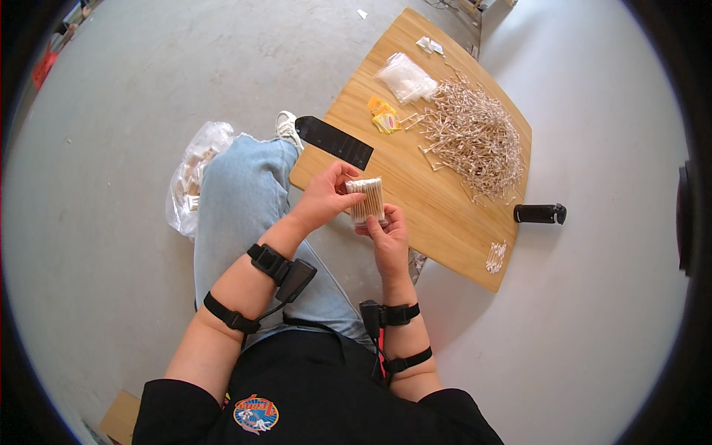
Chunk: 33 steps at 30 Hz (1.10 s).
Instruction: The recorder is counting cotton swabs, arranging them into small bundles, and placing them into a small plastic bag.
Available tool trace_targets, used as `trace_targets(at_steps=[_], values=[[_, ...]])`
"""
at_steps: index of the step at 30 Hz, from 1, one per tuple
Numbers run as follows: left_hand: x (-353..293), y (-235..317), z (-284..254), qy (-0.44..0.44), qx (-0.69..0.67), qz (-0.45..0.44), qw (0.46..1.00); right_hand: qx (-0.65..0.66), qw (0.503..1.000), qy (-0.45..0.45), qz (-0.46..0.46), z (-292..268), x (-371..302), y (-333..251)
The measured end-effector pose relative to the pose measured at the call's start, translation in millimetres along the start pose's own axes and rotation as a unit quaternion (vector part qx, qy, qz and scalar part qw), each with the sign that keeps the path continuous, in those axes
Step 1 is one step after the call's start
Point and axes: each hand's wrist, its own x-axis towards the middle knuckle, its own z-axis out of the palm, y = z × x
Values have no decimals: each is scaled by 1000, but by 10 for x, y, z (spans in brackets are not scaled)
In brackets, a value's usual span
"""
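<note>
Between my two hands, above the near edge of the wooden table (423, 199), is an upright bundle of cotton swabs (368, 194), which seems to sit in a small clear bag. My left hand (328, 194) pinches the bundle's left side near the top, thumb across the front. From below, my right hand (389, 236) grips its lower end, with the thumb on the front. Fingers behind the bundle are partly hidden. A large loose heap of cotton swabs (478, 137) covers the table's far right part.
Clear plastic bags (406, 76) lie beyond yellow labels (384, 117). A black flat strip (334, 142) overhangs the table's left edge. Several swabs (496, 256) lie at the near right corner, and a black cylinder (539, 213) juts past the right edge. A filled plastic bag (194, 178) rests beside my leg.
</note>
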Motion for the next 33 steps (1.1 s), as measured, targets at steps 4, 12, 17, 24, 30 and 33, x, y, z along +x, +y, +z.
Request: trace_targets(at_steps=[4, 12, 17, 24, 30, 33], values=[[1, 13, -33, -40, 44, -10, 998, -55, 997, -53, 30, -118, 5, 63], [-22, 57, 5, -58, -111, -64, 990, 135, 981, -82, 113, -51, -4, -20], [-31, 11, 8, -40, -42, -77, 995, 17, 996, -51, 67, -47, 2, 32], [-21, -34, -36, -53, 44, -60, 996, -71, 997, -29, -16, 19, 91, 39], [-34, 18, -35, -57, -67, -117, 989, 6, 998, -45, 46, 47, 100, -87], [-29, 6, -7, -38, -36, -95, 994, -33, 998, -42, 19, 20, 109, -41]])
